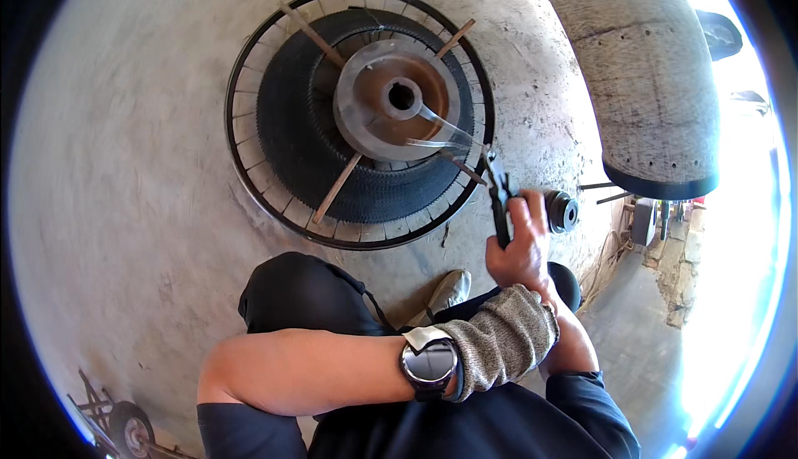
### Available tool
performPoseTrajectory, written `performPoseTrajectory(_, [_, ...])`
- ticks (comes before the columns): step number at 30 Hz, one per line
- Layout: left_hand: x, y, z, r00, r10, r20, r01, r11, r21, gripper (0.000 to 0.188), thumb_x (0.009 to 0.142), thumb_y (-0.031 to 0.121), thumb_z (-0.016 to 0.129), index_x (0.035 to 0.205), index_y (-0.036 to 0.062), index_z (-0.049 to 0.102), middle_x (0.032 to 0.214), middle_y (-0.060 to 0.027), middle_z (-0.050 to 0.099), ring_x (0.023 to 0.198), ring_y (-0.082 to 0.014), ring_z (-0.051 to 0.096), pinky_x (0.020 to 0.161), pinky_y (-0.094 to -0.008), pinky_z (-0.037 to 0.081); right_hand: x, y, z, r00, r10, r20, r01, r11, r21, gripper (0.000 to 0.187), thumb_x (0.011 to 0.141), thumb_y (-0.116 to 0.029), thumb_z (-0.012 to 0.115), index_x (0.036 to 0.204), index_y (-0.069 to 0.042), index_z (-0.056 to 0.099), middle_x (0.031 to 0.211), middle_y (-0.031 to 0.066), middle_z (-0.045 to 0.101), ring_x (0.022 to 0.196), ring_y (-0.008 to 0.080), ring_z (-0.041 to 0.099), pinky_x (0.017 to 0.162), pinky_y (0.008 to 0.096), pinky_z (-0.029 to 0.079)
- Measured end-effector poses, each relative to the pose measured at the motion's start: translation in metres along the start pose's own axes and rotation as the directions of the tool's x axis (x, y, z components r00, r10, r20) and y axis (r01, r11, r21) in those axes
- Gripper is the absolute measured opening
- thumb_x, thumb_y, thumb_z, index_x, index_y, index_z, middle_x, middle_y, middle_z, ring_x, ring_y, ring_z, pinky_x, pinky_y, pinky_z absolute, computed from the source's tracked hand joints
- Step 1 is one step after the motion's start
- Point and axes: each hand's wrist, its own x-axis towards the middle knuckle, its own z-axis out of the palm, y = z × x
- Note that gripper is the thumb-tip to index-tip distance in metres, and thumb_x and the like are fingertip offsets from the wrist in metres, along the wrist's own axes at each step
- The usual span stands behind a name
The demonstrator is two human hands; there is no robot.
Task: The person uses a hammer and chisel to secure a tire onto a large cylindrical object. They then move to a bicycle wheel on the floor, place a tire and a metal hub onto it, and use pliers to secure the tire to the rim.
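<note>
My right hand (524, 239) is closed round dark-handled pliers (499, 197), their metal jaws pointing up and away from me. The jaws are beside the outer ends of two shiny strips (449, 132) that run from the hub; whether they grip them is too small to tell. My left hand (503, 338), in a grey knitted glove, lies across my right forearm, its fingers not clearly showing. Beyond the pliers a dark, tooth-edged coil (287, 102) lies inside a black spoked wheel (235, 156). A round metal disc (353, 110) with a holed hub sits over it, several rusty bars reaching outward.
A black, round, holed part (562, 211) stands on the concrete floor (150, 127) right of my right hand. A large grey cylinder (648, 77) with a dark rim is at the upper right. A small wheel (130, 430) on a frame is at the lower left.
</note>
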Motion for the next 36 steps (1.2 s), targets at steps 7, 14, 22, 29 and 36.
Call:
performPoseTrajectory(7, [0.01, 0.0, -0.005, 0.989, 0.039, 0.145, -0.03, 0.998, -0.06, 0.017, 0.095, 0.022, 0.052, 0.103, 0.007, 0.052, 0.095, -0.0088, 0.055, 0.095, -0.023, 0.058, 0.087, -0.035, 0.047, -0.027, 0.05, -0.057, 0.953, 0.098, -0.287, -0.058, 0.988, 0.145, 0.044, 0.059, 0.008, 0.044, 0.1, 0.002, 0.06, 0.098, 0.0146, 0.051, 0.081, 0.0277, 0.053, 0.074, 0.0358, 0.046])
performPoseTrajectory(14, [0.013, -0.003, -0.03, 0.965, 0.205, -0.165, -0.211, 0.977, -0.023, 0.027, 0.076, 0.006, 0.073, 0.099, 0.0087, 0.058, 0.103, -0.0102, 0.063, 0.085, -0.0285, 0.065, 0.07, -0.0424, 0.053, -0.095, 0.166, -0.097, 0.564, 0.675, -0.476, -0.578, 0.734, 0.356, 0.038, 0.074, 0.004, 0.05, 0.109, -0.003, 0.061, 0.097, 0.0197, 0.059, 0.098, 0.0311, 0.056, 0.09, 0.0395, 0.043])
performPoseTrajectory(22, [0.025, -0.006, -0.015, 0.995, -0.096, 0.008, 0.096, 0.993, -0.07, 0.009, 0.09, 0.006, 0.062, 0.098, 0.005, 0.066, 0.101, -0.011, 0.067, 0.093, -0.0254, 0.064, 0.085, -0.0369, 0.05, -0.378, 0.239, 0.077, -0.107, 0.97, 0.216, -0.761, -0.22, 0.61, 0.021, 0.075, -0.013, 0.059, 0.093, -0.006, 0.067, 0.076, 0.0071, 0.064, 0.072, 0.0186, 0.06, 0.065, 0.034, 0.048])
performPoseTrajectory(29, [0.009, -0.058, -0.003, 0.941, -0.338, 0.027, 0.339, 0.935, -0.107, 0.014, 0.097, 0.011, 0.057, 0.099, 0.0008, 0.065, 0.103, -0.012, 0.067, 0.097, -0.0226, 0.063, 0.085, -0.0339, 0.051, -0.574, 0.145, 0.125, -0.863, 0.498, 0.087, -0.359, -0.724, 0.588, 0.013, 0.079, -0.015, 0.06, 0.087, -0.007, 0.065, 0.072, 0.0048, 0.061, 0.062, 0.017, 0.056, 0.055, 0.0352, 0.044])
performPoseTrajectory(36, [0.022, -0.071, 0.017, 0.909, -0.406, 0.098, 0.418, 0.881, -0.222, 0.023, 0.101, 0.017, 0.052, 0.101, -0.0014, 0.066, 0.105, -0.0112, 0.069, 0.096, -0.0195, 0.063, 0.091, -0.0337, 0.049, -0.625, 0.095, 0.183, -0.673, 0.486, 0.558, -0.285, -0.866, 0.41, 0.006, 0.073, -0.01, 0.053, 0.069, -0.011, 0.057, 0.058, 0.0057, 0.046, 0.05, 0.0167, 0.043, 0.045, 0.0354, 0.032])
